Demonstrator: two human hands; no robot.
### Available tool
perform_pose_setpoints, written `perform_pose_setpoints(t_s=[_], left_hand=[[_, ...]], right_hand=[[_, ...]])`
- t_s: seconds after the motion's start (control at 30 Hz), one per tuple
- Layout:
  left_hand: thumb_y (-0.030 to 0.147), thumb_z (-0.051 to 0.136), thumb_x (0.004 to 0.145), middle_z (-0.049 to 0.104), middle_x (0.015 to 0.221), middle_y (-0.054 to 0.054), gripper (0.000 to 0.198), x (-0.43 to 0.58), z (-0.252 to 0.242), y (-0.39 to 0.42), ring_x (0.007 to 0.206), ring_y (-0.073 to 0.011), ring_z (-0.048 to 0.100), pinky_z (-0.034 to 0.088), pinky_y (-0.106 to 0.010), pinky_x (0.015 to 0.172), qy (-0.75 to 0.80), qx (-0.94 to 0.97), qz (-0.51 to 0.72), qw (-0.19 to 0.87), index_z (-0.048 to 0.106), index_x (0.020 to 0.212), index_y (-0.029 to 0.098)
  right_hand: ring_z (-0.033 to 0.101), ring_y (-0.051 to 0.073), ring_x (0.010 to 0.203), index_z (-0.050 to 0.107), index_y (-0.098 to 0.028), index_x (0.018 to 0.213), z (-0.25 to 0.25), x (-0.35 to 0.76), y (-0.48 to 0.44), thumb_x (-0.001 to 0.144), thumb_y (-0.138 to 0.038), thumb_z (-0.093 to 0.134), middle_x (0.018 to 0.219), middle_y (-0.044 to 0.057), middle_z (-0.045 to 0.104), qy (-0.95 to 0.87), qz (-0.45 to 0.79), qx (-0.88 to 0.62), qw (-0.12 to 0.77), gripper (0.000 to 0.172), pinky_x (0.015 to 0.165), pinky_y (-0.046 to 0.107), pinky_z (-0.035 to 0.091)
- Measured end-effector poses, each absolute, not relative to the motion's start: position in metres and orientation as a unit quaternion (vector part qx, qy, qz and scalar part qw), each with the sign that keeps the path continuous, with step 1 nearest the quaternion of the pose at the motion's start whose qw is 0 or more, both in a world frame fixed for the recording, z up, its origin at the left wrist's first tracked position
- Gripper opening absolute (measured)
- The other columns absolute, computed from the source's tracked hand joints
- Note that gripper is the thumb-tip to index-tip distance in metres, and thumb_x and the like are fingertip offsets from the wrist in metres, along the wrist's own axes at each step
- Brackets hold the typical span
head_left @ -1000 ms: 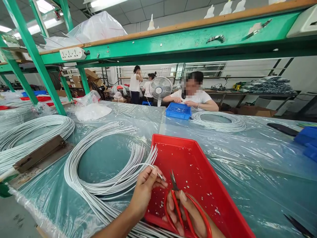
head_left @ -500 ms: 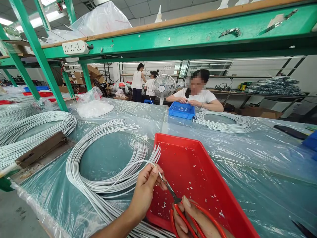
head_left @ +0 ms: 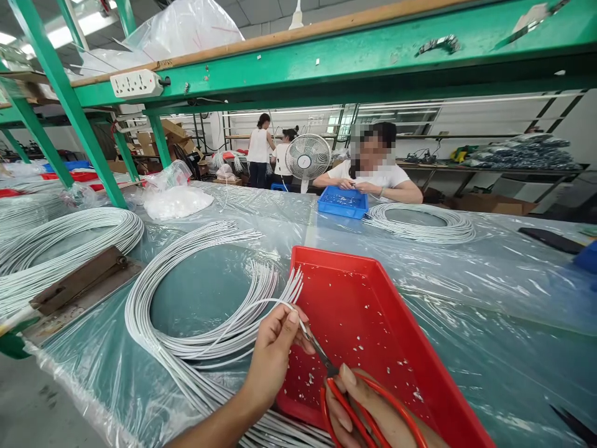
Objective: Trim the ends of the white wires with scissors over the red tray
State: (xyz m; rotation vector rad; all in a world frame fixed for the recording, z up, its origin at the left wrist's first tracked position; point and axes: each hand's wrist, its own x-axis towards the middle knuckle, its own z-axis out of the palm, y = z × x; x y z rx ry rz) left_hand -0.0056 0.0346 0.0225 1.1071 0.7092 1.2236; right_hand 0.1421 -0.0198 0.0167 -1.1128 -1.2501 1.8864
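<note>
My left hand [head_left: 280, 339] pinches a white cable [head_left: 261, 302] near its end, over the left side of a red tray [head_left: 342, 298]. Red-handled scissors [head_left: 332, 371] are in my right hand [head_left: 373, 407], their short blades at the cable's end beside my left fingertips. Whether the blades are fully closed is hard to see. Small white scraps lie scattered in the tray. A coiled bundle of white cables [head_left: 144, 311] rests on the table to the left, its loose ends reaching the tray's left rim; the held cable runs out of this bundle.
More coiled cable [head_left: 116, 227] lies at the far left, by a hinged metal cutter [head_left: 84, 283]. Across the table a person works over a blue tray [head_left: 342, 202], near another cable coil [head_left: 420, 223]. A green shelf [head_left: 280, 74] spans overhead. Dark pointed blades [head_left: 576, 426] show at lower right.
The view has shifted slightly. My hands, the cable and the scissors keep almost the same position; the co-worker's hands have moved a little above the blue tray.
</note>
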Motion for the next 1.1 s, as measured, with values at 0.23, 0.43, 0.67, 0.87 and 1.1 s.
perform_pose_setpoints(t_s=[0.23,0.43,0.67,0.87,1.1], left_hand=[[0.029,0.043,0.088,0.048,0.063,0.002,0.018,-0.005,0.021,0.035,0.053,-0.0087,0.049,0.038,-0.021,0.057,0.295,0.472,0.535,0.636,0.052,0.078,0.015],[0.032,0.046,0.086,0.048,0.062,0.002,0.020,-0.006,0.022,0.034,0.053,-0.0092,0.050,0.039,-0.021,0.056,0.297,0.467,0.534,0.639,0.053,0.077,0.015],[0.032,0.047,0.086,0.047,0.058,0.003,0.021,-0.006,0.023,0.032,0.051,-0.0085,0.048,0.039,-0.021,0.055,0.277,0.432,0.520,0.683,0.055,0.078,0.014],[0.029,0.048,0.086,0.056,0.064,0.000,0.018,-0.004,0.025,0.029,0.055,-0.0100,0.054,0.044,-0.023,0.058,0.287,0.441,0.525,0.670,0.055,0.079,0.014],[0.029,0.052,0.083,0.063,0.077,-0.005,0.017,0.004,0.018,0.017,0.069,-0.0171,0.062,0.049,-0.029,0.070,0.348,0.496,0.559,0.566,0.060,0.082,0.014]], right_hand=[[0.041,0.005,0.032,0.048,-0.016,0.064,0.020,0.143,-0.022,0.081,-0.063,0.031,0.050,-0.005,0.050,-0.474,0.709,-0.432,0.292,0.053,0.054,0.023,0.044],[0.046,0.007,0.036,0.049,-0.017,0.062,0.012,0.143,-0.019,0.077,-0.067,0.033,0.047,-0.004,0.049,-0.471,0.707,-0.441,0.288,0.055,0.047,0.021,0.040],[0.050,0.012,0.041,0.048,-0.018,0.059,0.004,0.141,-0.019,0.071,-0.072,0.037,0.043,-0.004,0.044,-0.469,0.708,-0.448,0.279,0.057,0.043,0.022,0.040],[0.037,0.007,0.037,0.044,-0.019,0.059,0.012,0.132,-0.020,0.070,-0.061,0.053,0.049,-0.005,0.041,-0.538,0.585,-0.498,0.347,0.044,0.037,0.020,0.034],[0.039,0.011,0.047,0.054,-0.018,0.067,0.020,0.134,-0.008,0.068,-0.038,0.064,0.053,-0.003,0.044,-0.548,0.393,-0.557,0.485,0.022,0.044,0.022,0.034]])
